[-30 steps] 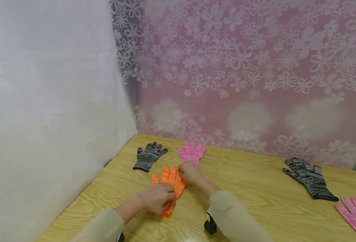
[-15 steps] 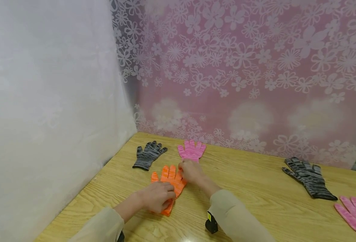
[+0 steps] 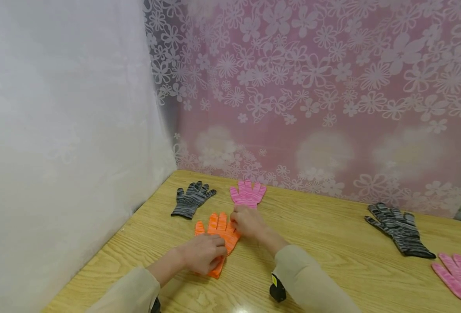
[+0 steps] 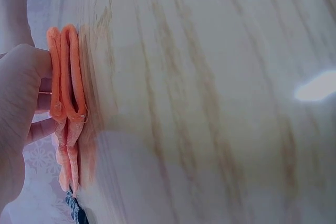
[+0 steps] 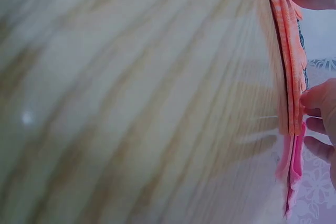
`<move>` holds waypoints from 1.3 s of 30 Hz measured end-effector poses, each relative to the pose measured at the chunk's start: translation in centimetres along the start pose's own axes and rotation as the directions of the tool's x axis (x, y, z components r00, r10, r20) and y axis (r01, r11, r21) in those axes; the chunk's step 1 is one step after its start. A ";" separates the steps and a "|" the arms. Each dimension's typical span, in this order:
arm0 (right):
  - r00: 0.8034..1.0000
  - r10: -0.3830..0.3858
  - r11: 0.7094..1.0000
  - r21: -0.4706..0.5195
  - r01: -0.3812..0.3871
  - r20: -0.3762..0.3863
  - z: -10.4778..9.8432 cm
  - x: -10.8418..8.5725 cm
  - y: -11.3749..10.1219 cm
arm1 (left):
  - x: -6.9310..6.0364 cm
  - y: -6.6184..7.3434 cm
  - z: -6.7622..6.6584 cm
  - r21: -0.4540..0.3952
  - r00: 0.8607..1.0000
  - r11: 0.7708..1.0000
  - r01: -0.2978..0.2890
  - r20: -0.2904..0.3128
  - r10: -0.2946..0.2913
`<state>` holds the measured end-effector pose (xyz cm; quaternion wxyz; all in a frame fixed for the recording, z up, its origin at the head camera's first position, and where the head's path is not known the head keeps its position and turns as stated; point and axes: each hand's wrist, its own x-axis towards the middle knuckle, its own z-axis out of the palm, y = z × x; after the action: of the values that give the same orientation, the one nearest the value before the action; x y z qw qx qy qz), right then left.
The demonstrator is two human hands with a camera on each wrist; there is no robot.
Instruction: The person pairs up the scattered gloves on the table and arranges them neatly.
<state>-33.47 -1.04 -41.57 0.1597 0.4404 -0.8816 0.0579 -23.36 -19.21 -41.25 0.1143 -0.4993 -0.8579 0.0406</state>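
Two orange knitted gloves (image 3: 232, 243) lie stacked flat on the table, fingers pointing away; in the left wrist view their cuffs (image 4: 73, 77) show as two layers. My left hand (image 3: 205, 253) is over the cuff end, its curled thumb and fingers on the fabric. With bent fingers my right hand (image 3: 248, 221) pinches the orange glove's edge at its right-hand finger; the right wrist view shows those fingertips (image 5: 311, 98) against the layered edge. Just beyond that hand lies a pink glove (image 3: 248, 194), its cuff partly hidden. A grey-black striped glove (image 3: 192, 200) lies back left.
Another dark striped glove (image 3: 400, 230) lies at the right of the wooden table (image 3: 312, 256), and a pink glove (image 3: 459, 278) is cut off by the frame edge. A white curtain (image 3: 78, 130) borders the left side; a flowered pink curtain (image 3: 312, 108) hangs behind.
Both hands keep nearly the same place on the orange gloves. My right forearm and its wrist camera have shifted slightly to the right. The whole view has drifted a little.
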 end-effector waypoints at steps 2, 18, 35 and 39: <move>1.000 -0.009 1.000 0.006 0.009 0.016 -0.1 -0.1 0.0 | 0.0 0.0 0.0 0.001 1.000 1.000 -0.003 0.002 0.003; 0.998 -0.001 0.995 0.097 -0.004 0.058 -0.4 0.9 -0.5 | -0.2 0.0 0.1 0.052 0.999 0.998 -0.032 0.002 0.032; 0.999 -0.036 0.992 0.120 0.032 0.034 0.1 1.7 -1.3 | -0.4 0.1 0.5 0.095 0.999 0.995 -0.027 -0.017 0.029; 0.995 -0.068 0.994 0.095 0.061 0.074 0.4 1.8 -1.4 | -0.4 0.2 0.4 0.083 1.000 0.996 -0.020 -0.015 0.022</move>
<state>-33.49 -3.37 -41.44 0.1068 0.4776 -0.8687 0.0762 -23.06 -19.39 -41.69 0.1414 -0.5034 -0.8493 0.0732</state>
